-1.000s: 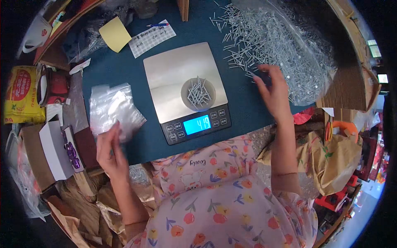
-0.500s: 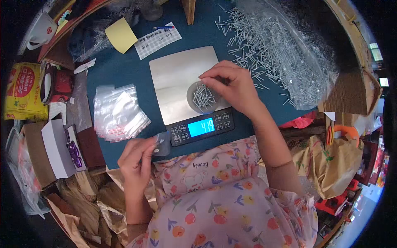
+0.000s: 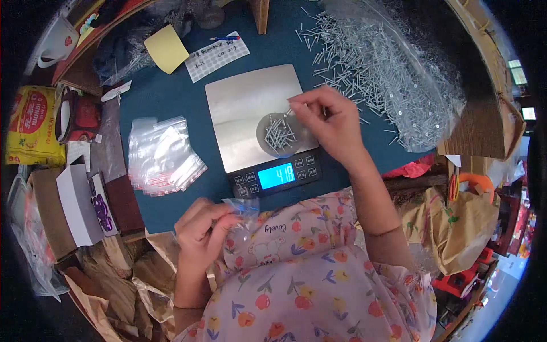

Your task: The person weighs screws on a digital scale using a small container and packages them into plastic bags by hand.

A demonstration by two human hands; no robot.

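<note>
A digital scale (image 3: 239, 108) with a steel plate and a lit blue display (image 3: 276, 176) sits on the table. On its plate stands a small clear round dish (image 3: 264, 143) with a heap of silver screws (image 3: 279, 134). My right hand (image 3: 333, 122) is at the dish's right rim, thumb and finger pinched on what looks like one screw (image 3: 289, 113). Below the scale, close to my body, my left hand (image 3: 202, 231) pinches a small clear plastic bag (image 3: 245, 208). The display reads about 418; any decimal point is unclear.
A stack of clear zip bags (image 3: 165, 157) lies left of the scale. Loose screws (image 3: 353, 62) spill from a large plastic bag (image 3: 421, 85) at upper right. A sticker sheet (image 3: 219, 58) with a pen (image 3: 225, 38) and a yellow paper pad (image 3: 166, 49) lie behind the scale.
My right hand has shifted right, from over the screws to the dish's rim. My left hand and its bag have moved right and slightly down. The reading went from 419 to 418.
</note>
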